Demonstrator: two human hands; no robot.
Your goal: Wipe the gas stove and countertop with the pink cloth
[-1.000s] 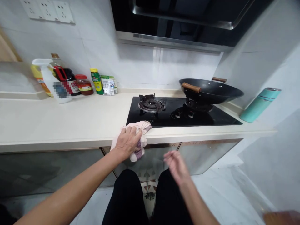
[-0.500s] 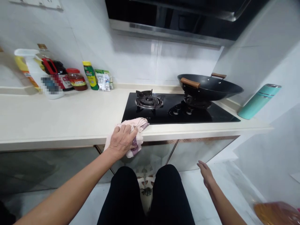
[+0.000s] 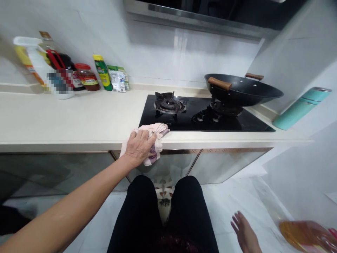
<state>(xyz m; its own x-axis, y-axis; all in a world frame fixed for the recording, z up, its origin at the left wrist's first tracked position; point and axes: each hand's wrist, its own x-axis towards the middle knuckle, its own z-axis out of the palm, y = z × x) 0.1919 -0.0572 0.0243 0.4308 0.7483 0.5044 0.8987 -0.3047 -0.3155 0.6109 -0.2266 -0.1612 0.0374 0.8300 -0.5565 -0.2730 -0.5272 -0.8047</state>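
My left hand is closed on a pink and purple cloth, pressing it against the front edge of the pale countertop. The cloth touches the front left corner of the black gas stove and hangs down over the edge. Low on the right, above the floor, my right hand holds nothing, its fingers apart. A black wok with wooden handles sits on the stove's right burner. The left burner has no pan on it.
At the back left stand a spray bottle, a red-lidded jar, a yellow-capped bottle and packets. A turquoise flask leans by the right wall. The range hood overhangs the stove. An amber-filled bottle is on the floor.
My right hand has dropped lower and nearer to me, and its fingers have spread. My left hand stays on the cloth at the stove's corner. The view has tilted slightly downward.
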